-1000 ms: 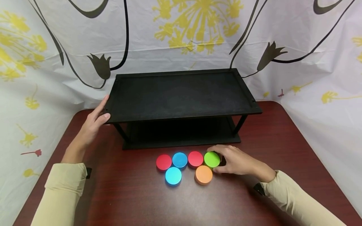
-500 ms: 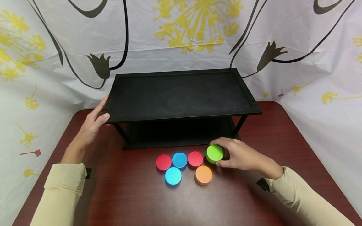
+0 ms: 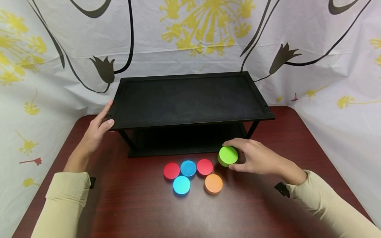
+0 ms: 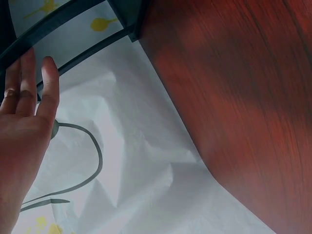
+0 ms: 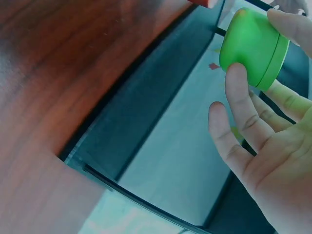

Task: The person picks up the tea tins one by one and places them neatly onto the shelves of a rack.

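Observation:
My right hand (image 3: 256, 155) pinches a small lime-green round tub (image 3: 228, 156) between thumb and fingers, above the table in front of the shelf's lower board. In the right wrist view the green tub (image 5: 251, 48) shows a rounded body and a lid seam; two fingers (image 5: 229, 136) stand out loosely beside it. My left hand (image 3: 95, 132) rests against the left end of a black two-level shelf (image 3: 190, 99), thumb on its front corner. In the left wrist view, the left-hand fingers (image 4: 49, 87) are fairly straight, some tips hidden behind the shelf's edge.
Left of the green tub stand two red tubs (image 3: 171, 171), a blue tub (image 3: 188, 168), a light-blue tub (image 3: 181, 185) and an orange tub (image 3: 213, 184). They sit on a dark red wooden table (image 3: 134, 205). A white patterned cloth (image 3: 178, 33) hangs behind and at both sides.
My right hand has lifted the green tub from beside the red and orange tubs and carried it slightly right and toward the shelf. My left hand has stayed at the shelf's corner.

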A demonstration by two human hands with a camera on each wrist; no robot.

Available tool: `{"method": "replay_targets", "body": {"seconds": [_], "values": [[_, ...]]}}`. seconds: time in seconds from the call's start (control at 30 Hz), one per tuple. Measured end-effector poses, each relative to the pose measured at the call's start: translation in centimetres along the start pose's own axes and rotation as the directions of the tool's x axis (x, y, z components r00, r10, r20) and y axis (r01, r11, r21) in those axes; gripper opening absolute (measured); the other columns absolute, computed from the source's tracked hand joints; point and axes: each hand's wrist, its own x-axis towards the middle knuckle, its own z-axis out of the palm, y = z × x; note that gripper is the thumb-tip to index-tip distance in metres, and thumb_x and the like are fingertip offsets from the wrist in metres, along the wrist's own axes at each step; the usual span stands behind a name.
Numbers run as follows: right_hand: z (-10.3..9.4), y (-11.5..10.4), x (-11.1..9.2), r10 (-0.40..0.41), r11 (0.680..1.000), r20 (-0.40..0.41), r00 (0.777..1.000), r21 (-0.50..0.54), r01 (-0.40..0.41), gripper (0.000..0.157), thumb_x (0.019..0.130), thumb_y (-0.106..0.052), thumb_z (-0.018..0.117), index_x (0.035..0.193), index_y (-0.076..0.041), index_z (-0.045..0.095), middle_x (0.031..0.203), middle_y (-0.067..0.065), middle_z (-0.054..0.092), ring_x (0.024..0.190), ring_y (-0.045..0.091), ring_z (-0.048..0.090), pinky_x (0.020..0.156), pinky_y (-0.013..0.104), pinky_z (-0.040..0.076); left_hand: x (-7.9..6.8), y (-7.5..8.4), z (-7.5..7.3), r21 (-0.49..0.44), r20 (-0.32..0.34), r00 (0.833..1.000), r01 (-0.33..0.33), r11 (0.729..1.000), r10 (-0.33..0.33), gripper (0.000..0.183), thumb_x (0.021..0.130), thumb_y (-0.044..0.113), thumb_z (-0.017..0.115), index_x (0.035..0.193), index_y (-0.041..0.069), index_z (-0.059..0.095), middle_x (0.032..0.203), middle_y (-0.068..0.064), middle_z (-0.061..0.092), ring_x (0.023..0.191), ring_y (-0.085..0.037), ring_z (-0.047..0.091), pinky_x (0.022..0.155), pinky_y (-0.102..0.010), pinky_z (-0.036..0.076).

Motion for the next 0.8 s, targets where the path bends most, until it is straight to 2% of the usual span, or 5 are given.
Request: {"method": "replay_targets", "body": {"seconds": [0.2,0.5,0.8], "values": [[-1.5,-0.6,0.0,-0.027,1.000,-0.037,0.999,-0.015,0.027,0.059,0.077,-0.030,0.084,0.128,-0.012,0.061,0.114,-0.008,0.063,0.089,0.005,0.056,0.075,0.029,0.051,0.0,0.0,0.0,0.001,-0.002,1.000,-0.007,1.000,0.007,0.062,0.102,0.017,0.042,0.160,0.016,0.021,0.166,-0.008,0.015,0.148,-0.009,0.014,0.110,-0.022,0.017],[-3.4,-0.9,-0.3,-0.082,0.996,-0.139,0.987,0.010,0.084,0.059,0.074,-0.021,0.084,0.127,-0.012,0.062,0.105,-0.011,0.060,0.081,0.003,0.055,0.065,0.023,0.051,0.0,0.1,0.0,-0.004,0.002,1.000,-0.005,1.000,0.005,0.061,0.102,0.018,0.042,0.160,0.022,0.022,0.166,-0.002,0.016,0.148,-0.009,0.012,0.111,-0.024,0.015],[-5.9,-1.3,-0.2,-0.139,0.990,-0.197,0.970,-0.038,0.134,0.063,0.070,-0.018,0.088,0.128,-0.013,0.063,0.109,-0.013,0.063,0.085,0.001,0.054,0.073,0.015,0.043,0.0,0.0,-0.1,-0.011,0.004,1.000,0.003,1.000,-0.003,0.062,0.102,0.018,0.041,0.160,0.021,0.020,0.166,-0.003,0.014,0.148,-0.008,0.012,0.112,-0.025,0.014]]}}
